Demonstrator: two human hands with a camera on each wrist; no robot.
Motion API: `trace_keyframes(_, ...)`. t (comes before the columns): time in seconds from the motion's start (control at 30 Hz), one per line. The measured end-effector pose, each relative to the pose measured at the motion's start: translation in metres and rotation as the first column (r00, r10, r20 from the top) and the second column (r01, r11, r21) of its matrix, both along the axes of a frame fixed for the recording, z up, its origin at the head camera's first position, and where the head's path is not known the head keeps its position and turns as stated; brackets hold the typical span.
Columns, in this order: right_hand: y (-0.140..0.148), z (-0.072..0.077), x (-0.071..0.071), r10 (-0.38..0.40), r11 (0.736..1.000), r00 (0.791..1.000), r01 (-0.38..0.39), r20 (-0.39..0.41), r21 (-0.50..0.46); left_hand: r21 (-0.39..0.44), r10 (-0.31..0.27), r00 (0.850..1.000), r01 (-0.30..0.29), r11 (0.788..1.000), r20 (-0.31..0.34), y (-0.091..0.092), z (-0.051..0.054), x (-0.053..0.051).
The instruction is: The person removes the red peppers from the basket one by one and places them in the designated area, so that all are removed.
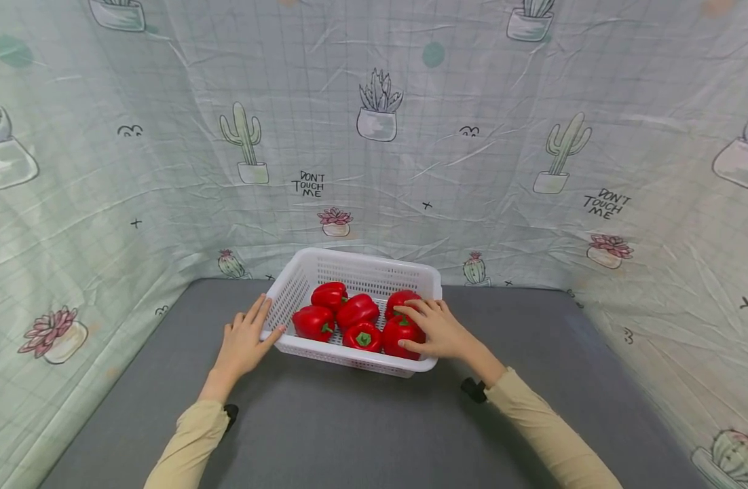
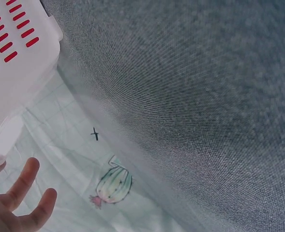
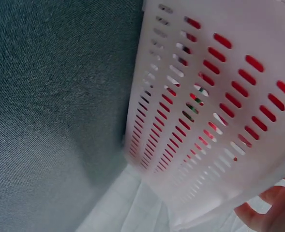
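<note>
A white perforated plastic basket (image 1: 356,362) holds several red bell peppers (image 1: 358,310) with green stems. My left hand (image 1: 242,345) rests at the basket's left front corner, its thumb over the rim and its fingers along the left side. In the left wrist view, two fingers (image 2: 25,180) of that hand stand extended, apart from the basket wall. My right hand (image 1: 438,331) reaches over the right rim, thumb and fingers curled round the front right bell pepper (image 1: 400,334). Another pepper (image 1: 401,299) lies just behind it. Through the slots in the right wrist view, red peppers show.
The basket stands on a grey cloth-covered table (image 1: 362,428), near its back edge. Behind and at both sides hangs a pale curtain (image 1: 423,170) printed with potted cacti and lettering. Black straps with small dark devices (image 1: 474,390) sit at the wrists.
</note>
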State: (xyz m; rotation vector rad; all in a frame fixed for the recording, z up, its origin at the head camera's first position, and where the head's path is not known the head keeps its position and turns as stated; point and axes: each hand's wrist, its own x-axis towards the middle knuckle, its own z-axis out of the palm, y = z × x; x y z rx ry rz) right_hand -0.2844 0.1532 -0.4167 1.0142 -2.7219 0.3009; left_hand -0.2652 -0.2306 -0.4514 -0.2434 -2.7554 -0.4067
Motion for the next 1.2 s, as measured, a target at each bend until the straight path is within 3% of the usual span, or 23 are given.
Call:
trace_keyframes(0.17,-0.0026,-0.0025,-0.0052,0.035,0.999,0.996,-0.036,0.077,0.019,0.008,-0.002,1.0,0.002,1.0,0.002,0.0002,-0.0003,-0.001)
trace_keyframes(0.5,-0.0049,-0.0049,-0.0061,0.049,0.997,0.992,-0.055,0.117,0.049,0.038,-0.027,0.999,0.028,0.999,-0.041,0.0,-0.0015,-0.0007)
trace_keyframes(0.83,-0.0059,-0.0065,-0.006,0.039,0.997,0.994,-0.046,0.1,0.066,0.051,-0.019,0.998,0.022,0.998,-0.052,0.0006,-0.0042,-0.0018)
trace_keyframes(1.2,-0.0058,-0.0072,-0.0048,0.049,0.999,0.996,-0.05,0.078,0.015,0.068,-0.019,0.999,0.021,0.997,-0.039,0.0011,-0.0033,-0.0008)
